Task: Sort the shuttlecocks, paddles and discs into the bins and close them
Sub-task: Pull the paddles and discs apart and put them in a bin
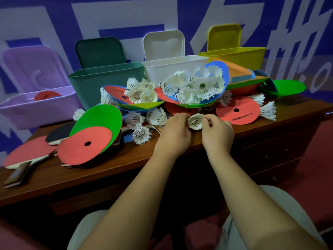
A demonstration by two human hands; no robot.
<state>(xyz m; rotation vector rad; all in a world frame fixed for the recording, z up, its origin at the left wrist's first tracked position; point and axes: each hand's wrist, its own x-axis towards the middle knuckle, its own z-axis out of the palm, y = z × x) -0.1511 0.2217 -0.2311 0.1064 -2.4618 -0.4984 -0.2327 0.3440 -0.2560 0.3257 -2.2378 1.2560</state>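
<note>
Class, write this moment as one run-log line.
left hand: pinches shuttlecock | right hand: pinches same shuttlecock | four bins: open | table: mixed pile unsorted

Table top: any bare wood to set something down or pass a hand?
Bare wood: the near-edge strip of the table between the red paddle and the left hand; a smaller patch right of the right hand, below the printed red disc. Crowded from there back to the green bin and white bin.

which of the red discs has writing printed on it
The red disc lying on the table just right of the right hand. Black lettering runs below its centre hole; the other red discs show none.
</note>
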